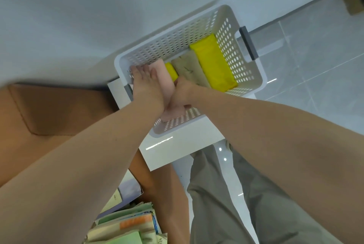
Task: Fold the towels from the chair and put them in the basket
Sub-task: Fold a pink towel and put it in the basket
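While the brown seat [49,109] at far left, probably the task's chair, shows no towel on its visible part, a stack of printed papers [128,224] lies below it. Next comes the left grip [145,78], a bare hand laid flat with its fingers straight and together, pressing down on the pink towel [165,80]. This folded towel lies at the left end of the white perforated basket [177,40], which stands on a white surface [177,151]. The right grip [183,90] meets the towel's right edge, fingers curved down over it with the tips hidden, apparently pinching the fold. Rightward in the basket lie a small yellow towel [171,71], just beside the pink one, then a beige patterned towel [189,70] and a large yellow towel [212,62], side by side. A grey handle [248,43] closes the right end.

Handling, as a judgement: the towel is light, soft and limp, not fragile, and its folds slip open easily. It is best held across the folded edges, with a flat palm on top to keep the layers together as it is seated.
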`<state>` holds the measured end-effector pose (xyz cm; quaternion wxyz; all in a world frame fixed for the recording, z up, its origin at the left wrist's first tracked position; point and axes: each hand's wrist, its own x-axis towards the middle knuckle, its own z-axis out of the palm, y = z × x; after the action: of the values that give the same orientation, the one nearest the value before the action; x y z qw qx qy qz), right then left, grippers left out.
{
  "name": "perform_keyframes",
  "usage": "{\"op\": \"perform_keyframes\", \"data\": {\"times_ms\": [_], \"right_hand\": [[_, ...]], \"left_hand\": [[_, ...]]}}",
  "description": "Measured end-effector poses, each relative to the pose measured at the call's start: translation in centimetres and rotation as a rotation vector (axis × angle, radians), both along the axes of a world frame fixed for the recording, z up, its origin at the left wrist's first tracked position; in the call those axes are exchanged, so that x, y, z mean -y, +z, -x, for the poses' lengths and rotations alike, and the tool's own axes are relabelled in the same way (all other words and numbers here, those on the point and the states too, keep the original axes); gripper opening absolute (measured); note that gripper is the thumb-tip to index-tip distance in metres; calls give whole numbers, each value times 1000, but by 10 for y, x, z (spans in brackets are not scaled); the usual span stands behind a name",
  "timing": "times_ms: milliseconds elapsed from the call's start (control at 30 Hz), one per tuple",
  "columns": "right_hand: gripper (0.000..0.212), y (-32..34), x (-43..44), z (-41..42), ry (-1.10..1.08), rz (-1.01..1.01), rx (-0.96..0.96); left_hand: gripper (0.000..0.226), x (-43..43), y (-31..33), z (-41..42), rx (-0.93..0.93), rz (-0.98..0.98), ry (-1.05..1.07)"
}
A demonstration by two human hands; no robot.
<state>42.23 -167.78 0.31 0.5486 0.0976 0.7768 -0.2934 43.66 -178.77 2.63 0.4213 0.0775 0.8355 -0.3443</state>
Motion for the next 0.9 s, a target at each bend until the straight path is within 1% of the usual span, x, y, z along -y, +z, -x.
{"op": "perform_keyframes", "data": {"times_ms": [67, 167, 200, 233, 300, 433, 533, 667, 767, 833, 900], "right_hand": [[82, -1, -3, -2, 92, -60, 1], [49, -3, -4, -5, 288, -152, -54], [42, -4, -3, -7, 339, -180, -97], [42, -6, -3, -9, 371, -200, -136], [48, -12, -3, -12, 379, -217, -176], [51, -16, -8, -16, 352, -206, -191], [50, -19, -7, -15, 340, -183, -205], [50, -20, -7, -13, 367, -205, -199], [56, -18, -8, -12, 350, -220, -202], [59, -11, -8, -12, 391, -209, -201], [53, 2, -12, -9, 413, -199, -190]], "left_hand": [[118, -4, -1, 0, 27, 50, -26], [110, -13, -2, -3, 73, 89, -76], [108, -15, -2, -4, 81, 91, -95], [106, -17, -1, -5, 81, 96, -109], [103, -22, 4, -4, 66, 104, -110], [90, -32, 5, -3, 22, 44, -75], [99, -28, -7, -5, -4, -23, -31], [111, -18, -22, -5, -1, -43, -5], [108, -18, -29, -5, -10, -56, 18], [104, -20, -24, -4, -9, -78, 37], [110, -21, -6, -2, 15, -89, 47]]}}
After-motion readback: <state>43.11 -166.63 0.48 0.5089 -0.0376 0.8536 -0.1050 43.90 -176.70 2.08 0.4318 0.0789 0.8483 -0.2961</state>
